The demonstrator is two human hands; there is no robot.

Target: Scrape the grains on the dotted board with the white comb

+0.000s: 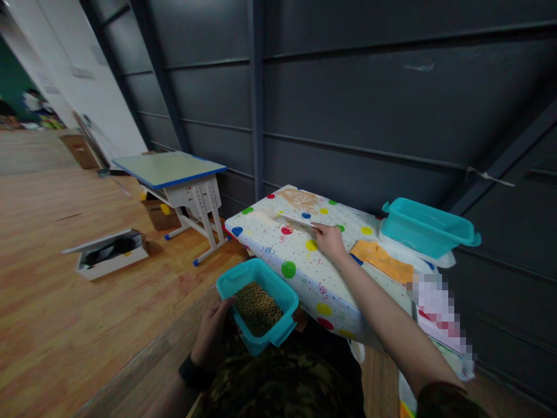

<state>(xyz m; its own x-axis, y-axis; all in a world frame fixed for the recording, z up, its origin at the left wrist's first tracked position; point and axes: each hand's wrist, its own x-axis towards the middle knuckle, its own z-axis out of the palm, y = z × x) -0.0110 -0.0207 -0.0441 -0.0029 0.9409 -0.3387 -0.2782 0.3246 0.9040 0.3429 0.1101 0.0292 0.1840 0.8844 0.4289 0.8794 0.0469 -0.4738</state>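
My left hand (214,332) grips the rim of a teal plastic bin (243,277) half full of small brownish beans (257,307), held just below the near edge of a table with a dotted cloth (300,267). My right hand (329,239) reaches over the table and pinches a thin white flat strip (292,219) that lies across the cloth. Beyond the strip is a patch of light brown grains (300,199) spread on the cloth.
A second teal bin (426,227) sits on a white lid at the table's right end, beside an orange cloth (383,259). A blue-edged desk (169,168) stands to the left, with an open white box (108,254) on the wooden floor. A dark panelled wall runs behind.
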